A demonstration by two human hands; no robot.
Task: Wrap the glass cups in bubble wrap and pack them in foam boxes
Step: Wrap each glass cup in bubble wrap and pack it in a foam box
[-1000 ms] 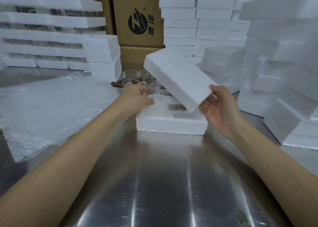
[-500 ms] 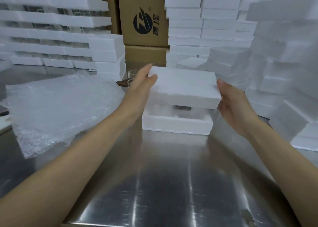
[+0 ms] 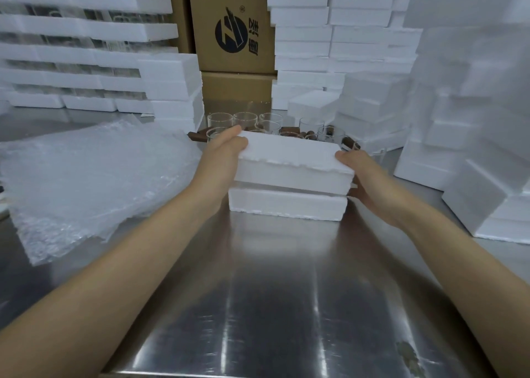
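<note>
Writing: only on the upper cardboard box (image 3: 233,27), top centre of the frame. It carries a dark round logo with a slanted shape inside, a small circled mark above it, and two dark characters to the right that I cannot read. A second, plain cardboard box (image 3: 238,86) sits under it. Total: 2.

Foam box (image 3: 286,205): 1, centre of the frame, on the metal table (image 3: 272,291).

Lid (image 3: 289,154): 1, directly over the foam box and slightly askew. A thin dark gap shows along the near edge. Cannot tell if it is fully seated.

Left hand (image 3: 220,159): holds the left end of the lid, thumb on the top corner, fingers reaching along the far edge.

Right hand (image 3: 364,176): holds the right end, thumb on the top corner, fingers hidden behind the end.

Glass cups (image 3: 245,119): at least 7, unwrapped, just behind the lid. Some are hidden, so no exact count.

Bubble wrap (image 3: 86,176): a pile of sheets, left of the frame. Number of sheets not countable.

Foam stacks (image 3: 473,105): many pieces at right, upper centre and upper left. Not countable.
</note>
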